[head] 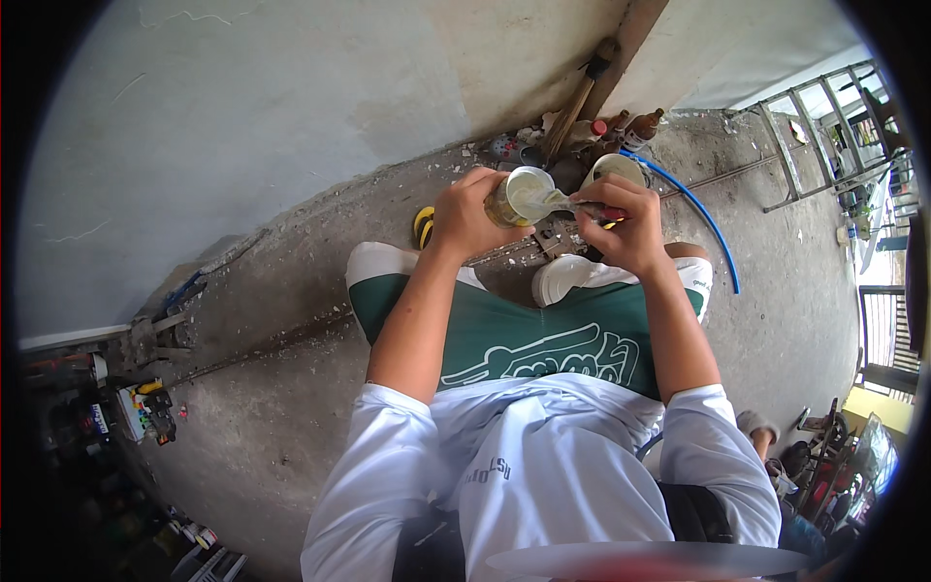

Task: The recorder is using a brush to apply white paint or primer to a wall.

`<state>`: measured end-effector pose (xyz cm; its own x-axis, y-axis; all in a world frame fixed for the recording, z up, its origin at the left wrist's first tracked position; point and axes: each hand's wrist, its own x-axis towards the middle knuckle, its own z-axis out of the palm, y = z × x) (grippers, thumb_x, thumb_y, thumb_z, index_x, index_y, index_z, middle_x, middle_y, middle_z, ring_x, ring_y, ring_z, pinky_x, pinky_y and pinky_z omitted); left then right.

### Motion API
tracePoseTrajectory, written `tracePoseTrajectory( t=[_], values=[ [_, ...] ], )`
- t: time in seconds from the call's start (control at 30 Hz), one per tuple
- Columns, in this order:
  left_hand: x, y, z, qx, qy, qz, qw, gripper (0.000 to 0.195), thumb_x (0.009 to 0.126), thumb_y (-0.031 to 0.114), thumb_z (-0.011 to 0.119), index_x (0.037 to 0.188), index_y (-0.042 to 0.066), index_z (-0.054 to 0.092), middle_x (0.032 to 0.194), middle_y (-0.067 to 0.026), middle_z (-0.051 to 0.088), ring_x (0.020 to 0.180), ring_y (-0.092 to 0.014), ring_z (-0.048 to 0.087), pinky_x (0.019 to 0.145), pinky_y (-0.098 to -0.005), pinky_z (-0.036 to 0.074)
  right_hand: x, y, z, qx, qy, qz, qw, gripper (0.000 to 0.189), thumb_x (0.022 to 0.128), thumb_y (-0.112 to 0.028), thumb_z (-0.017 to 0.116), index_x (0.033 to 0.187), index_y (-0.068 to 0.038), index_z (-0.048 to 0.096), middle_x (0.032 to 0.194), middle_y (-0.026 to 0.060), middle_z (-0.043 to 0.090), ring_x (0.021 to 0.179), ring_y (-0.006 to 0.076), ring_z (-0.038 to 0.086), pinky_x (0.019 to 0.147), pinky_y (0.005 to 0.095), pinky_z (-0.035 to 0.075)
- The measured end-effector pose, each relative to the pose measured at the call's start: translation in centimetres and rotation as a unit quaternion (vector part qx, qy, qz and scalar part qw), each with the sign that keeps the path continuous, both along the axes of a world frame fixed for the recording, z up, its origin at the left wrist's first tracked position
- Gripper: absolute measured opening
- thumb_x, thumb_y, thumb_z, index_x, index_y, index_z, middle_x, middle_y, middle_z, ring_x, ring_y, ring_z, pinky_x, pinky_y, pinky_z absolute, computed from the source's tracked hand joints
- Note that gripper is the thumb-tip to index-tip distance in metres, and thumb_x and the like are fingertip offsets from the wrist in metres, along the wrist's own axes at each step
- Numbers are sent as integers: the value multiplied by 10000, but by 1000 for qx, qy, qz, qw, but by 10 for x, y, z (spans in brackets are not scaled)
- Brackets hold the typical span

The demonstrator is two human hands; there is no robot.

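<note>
My left hand (473, 214) grips a small can (525, 196) tilted to the right, with pale, creamy material inside. The fingers of my right hand (627, 218) are closed around a small tool with a red handle (612, 213). The tool's working end (560, 201), coated in the same pale material, is at the can's mouth; its exact shape is hidden by the coating. Just behind my right hand a larger pale, open container (618, 169) stands on the floor.
A blue hose (694, 207) curves over the concrete floor (276, 407). Brown bottles (644, 129) and a stick broom (574, 109) stand by the wall corner. A metal ladder (814, 138) is at right. A yellow-and-black item (424, 227) lies near my left knee. Another person's foot (760, 429) shows at lower right.
</note>
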<state>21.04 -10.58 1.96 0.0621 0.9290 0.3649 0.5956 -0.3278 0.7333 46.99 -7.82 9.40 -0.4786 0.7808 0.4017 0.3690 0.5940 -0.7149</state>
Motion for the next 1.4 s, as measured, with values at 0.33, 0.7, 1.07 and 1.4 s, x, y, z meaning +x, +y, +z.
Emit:
tracePoseTrajectory(
  t=[0.33,0.7,1.07,1.4],
  values=[
    [0,4,-12,-10,16,-39,999,672,552,346,1017,1135,97,794,1095,-61,778,973,-293,779,845,-399,637,39,19,9,-16,-52,64,997,276,693,-32,726,959,6,791,865,97,695,711,181,675,658,306,553],
    [8,4,-15,-22,29,-35,999,663,556,363,1018,1120,98,793,1092,-45,770,972,-281,779,851,-395,637,62,10,12,-41,-35,22,998,249,707,-51,734,944,-24,804,853,95,700,728,202,681,678,320,541],
    [13,6,-13,-16,-3,21,1000,638,589,330,1022,1135,97,788,1123,-88,773,1000,-315,769,869,-420,626,88,15,-73,-307,322,-166,880,146,991,-80,691,1020,58,727,838,94,719,668,175,698,693,323,613],
    [12,12,-12,-9,-33,55,998,617,580,257,1040,1098,46,779,1107,-128,768,989,-325,771,857,-427,635,81,22,-126,-479,526,-177,681,237,1084,-256,689,1125,-24,714,919,134,763,707,182,694,706,365,641]
  ],
)
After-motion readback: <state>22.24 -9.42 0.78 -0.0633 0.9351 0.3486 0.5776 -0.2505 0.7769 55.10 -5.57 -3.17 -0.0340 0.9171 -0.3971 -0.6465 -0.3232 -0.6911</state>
